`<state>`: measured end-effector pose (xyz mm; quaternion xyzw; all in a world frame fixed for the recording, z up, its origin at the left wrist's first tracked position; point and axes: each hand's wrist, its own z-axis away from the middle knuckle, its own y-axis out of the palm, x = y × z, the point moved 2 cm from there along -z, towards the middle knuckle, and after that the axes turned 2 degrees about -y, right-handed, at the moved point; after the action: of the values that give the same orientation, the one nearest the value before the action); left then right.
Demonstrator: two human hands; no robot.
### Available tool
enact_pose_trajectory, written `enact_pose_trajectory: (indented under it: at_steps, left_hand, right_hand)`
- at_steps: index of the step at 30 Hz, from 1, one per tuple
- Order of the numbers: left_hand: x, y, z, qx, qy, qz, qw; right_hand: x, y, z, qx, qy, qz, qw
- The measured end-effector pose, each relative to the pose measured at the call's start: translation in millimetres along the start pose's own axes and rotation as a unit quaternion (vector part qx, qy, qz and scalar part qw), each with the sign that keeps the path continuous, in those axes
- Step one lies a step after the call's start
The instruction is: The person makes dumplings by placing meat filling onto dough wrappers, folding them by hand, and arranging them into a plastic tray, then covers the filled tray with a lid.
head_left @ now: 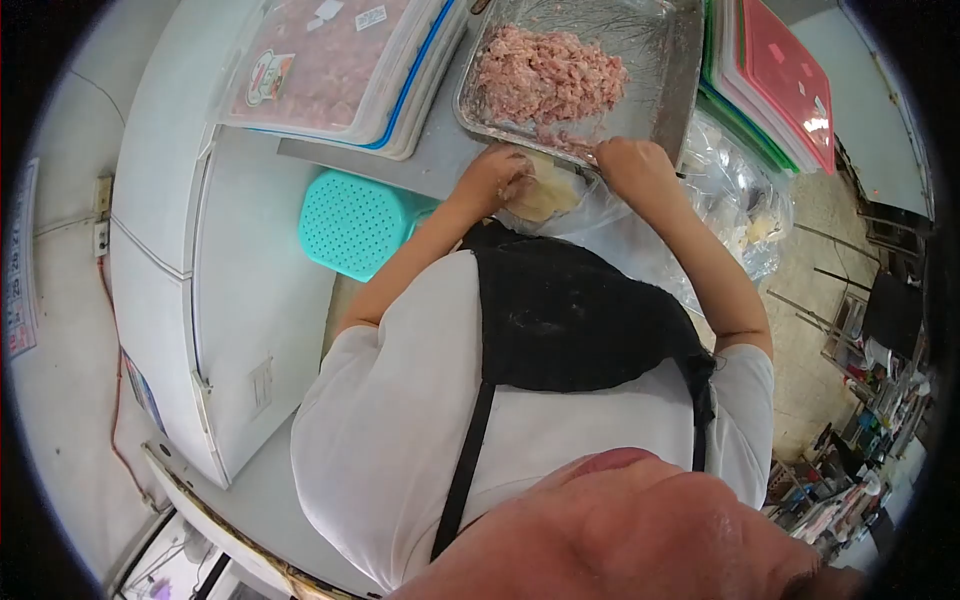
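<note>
The left hand meets a pale-yellow, soft-looking piece beside clear plastic film; whether it or the curled right hand grips anything, I cannot tell remotely. The piece lies between the hands, nearer the left, bodyward of a rectangular silver metal tray.

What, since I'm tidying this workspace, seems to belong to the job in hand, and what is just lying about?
Likely in the job:
pale material at the left hand
minced meat
metal tray, beside the right hand

Probably just lying about:
teal perforated plastic item
stack of coloured plastic
lidded tub, though its pinkish contents might be related
</note>
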<state>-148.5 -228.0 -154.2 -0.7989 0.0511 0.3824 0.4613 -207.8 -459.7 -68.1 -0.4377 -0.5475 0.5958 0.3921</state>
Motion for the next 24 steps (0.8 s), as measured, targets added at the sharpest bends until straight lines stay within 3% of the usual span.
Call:
enact_pose_trajectory:
  at_steps: [2, 6, 9, 10, 12, 13, 17, 18, 19, 21, 24]
  left_hand:
    - [-5.2, -5.6, 1.8, 0.001, -0.014, 0.029, 0.999]
    - [-15.5, -18.7, 0.8, -0.023, -0.052, 0.048, 0.997]
    - [-18.5, -31.2, -2.2, -0.033, -0.209, 0.236, 0.948]
    - [-17.4, -36.6, -6.1, -0.069, -0.261, 0.41, 0.871]
    - [-15.0, -45.4, -16.6, -0.128, -0.337, 0.702, 0.614]
    - [-13.2, -52.6, -23.9, -0.16, -0.326, 0.639, 0.678]
    - [9.3, -79.8, -56.9, -0.26, -0.205, 0.318, 0.888]
    - [17.4, -83.2, -65.6, -0.277, -0.157, 0.223, 0.921]
    - [28.5, -81.7, -74.0, -0.298, -0.141, 0.205, 0.922]
    - [45.5, -78.0, -86.9, -0.337, -0.11, 0.166, 0.92]
    - [45.9, -79.8, -94.2, -0.344, -0.095, 0.188, 0.915]
  right_hand:
    - [-2.8, -22.6, -0.1, 0.042, -0.005, 0.016, 0.999]
    - [-35.7, -7.8, -16.5, -0.046, 0.027, 0.004, 0.999]
    - [11.6, 10.7, -10.6, 0.001, -0.002, -0.057, 0.998]
    - [12.9, 3.7, -9.5, 0.03, -0.018, -0.049, 0.998]
    - [-9.4, -7.2, -8.7, 0.106, 0.048, -0.027, 0.993]
    - [-21.5, -14.9, -5.9, 0.144, 0.081, -0.016, 0.986]
    - [-23.8, 5.1, 15.7, 0.038, 0.123, 0.018, 0.992]
    - [-5.0, 10.7, 18.3, 0.0, 0.084, -0.005, 0.996]
    - [13.2, 7.6, 14.4, 0.054, 0.108, -0.005, 0.993]
    - [8.4, -8.2, 16.5, 0.039, 0.092, -0.002, 0.995]
    - [-21.4, -30.0, 16.9, 0.089, 0.164, 0.002, 0.982]
